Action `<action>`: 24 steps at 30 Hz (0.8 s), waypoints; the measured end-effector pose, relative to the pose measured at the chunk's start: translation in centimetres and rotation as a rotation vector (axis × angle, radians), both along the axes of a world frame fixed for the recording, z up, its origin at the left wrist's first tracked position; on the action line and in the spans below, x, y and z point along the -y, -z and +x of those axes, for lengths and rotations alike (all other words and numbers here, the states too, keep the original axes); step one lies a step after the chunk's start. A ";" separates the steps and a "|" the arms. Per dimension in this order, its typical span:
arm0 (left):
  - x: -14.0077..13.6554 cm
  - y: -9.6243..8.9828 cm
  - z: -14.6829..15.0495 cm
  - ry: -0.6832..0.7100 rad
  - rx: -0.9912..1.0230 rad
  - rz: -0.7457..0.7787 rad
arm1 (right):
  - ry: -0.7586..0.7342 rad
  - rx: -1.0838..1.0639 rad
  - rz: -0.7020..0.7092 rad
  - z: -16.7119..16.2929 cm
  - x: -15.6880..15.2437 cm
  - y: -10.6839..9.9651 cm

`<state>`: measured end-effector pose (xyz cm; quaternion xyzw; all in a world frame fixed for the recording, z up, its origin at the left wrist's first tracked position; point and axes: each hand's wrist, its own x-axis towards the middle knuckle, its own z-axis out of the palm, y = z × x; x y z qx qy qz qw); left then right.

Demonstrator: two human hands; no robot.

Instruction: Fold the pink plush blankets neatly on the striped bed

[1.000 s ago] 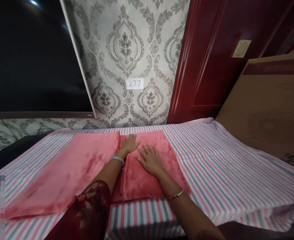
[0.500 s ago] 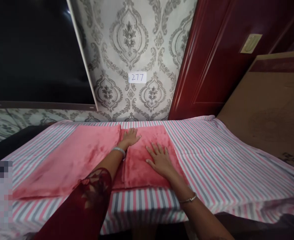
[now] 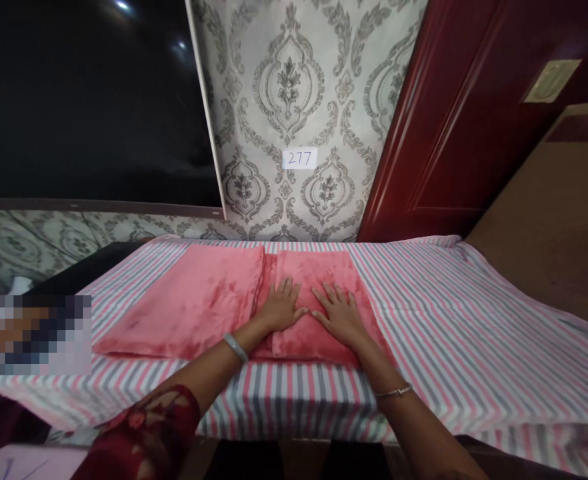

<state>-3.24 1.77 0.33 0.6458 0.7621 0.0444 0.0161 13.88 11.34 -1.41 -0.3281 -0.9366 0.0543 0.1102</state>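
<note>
A plush pink-red blanket (image 3: 189, 300) lies on the table, its two sides folded inward so that a narrow gap runs between the larger left panel and the smaller right panel (image 3: 314, 333). My left hand (image 3: 280, 307) rests palm down at the left edge of the right panel, fingers spread. Beside it my right hand (image 3: 341, 317) presses flat on the same panel, also spread. The two thumbs nearly meet. Neither hand grips anything.
A striped cloth (image 3: 449, 333) covers the table and hangs over its front. Behind stand a patterned wall with a "277" label (image 3: 300, 158), a dark screen (image 3: 84, 107) at left, a red door (image 3: 454, 120) and a large cardboard box (image 3: 549, 213) at right.
My left hand has slid toward me from the far end of the fold and now lies beside my right hand. The view has turned slightly left.
</note>
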 end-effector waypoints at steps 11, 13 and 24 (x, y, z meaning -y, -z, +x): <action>0.2 -2.0 0.0 0.010 0.092 -0.052 | 0.486 -0.416 -0.351 7.7 -4.9 -1.0; 1.2 -3.1 0.0 0.033 0.096 -0.058 | 0.503 -0.508 -0.563 8.4 -4.9 -0.9; 7.9 -0.8 -2.2 -0.003 0.124 0.024 | 0.329 -0.713 -1.404 7.4 -3.1 -2.9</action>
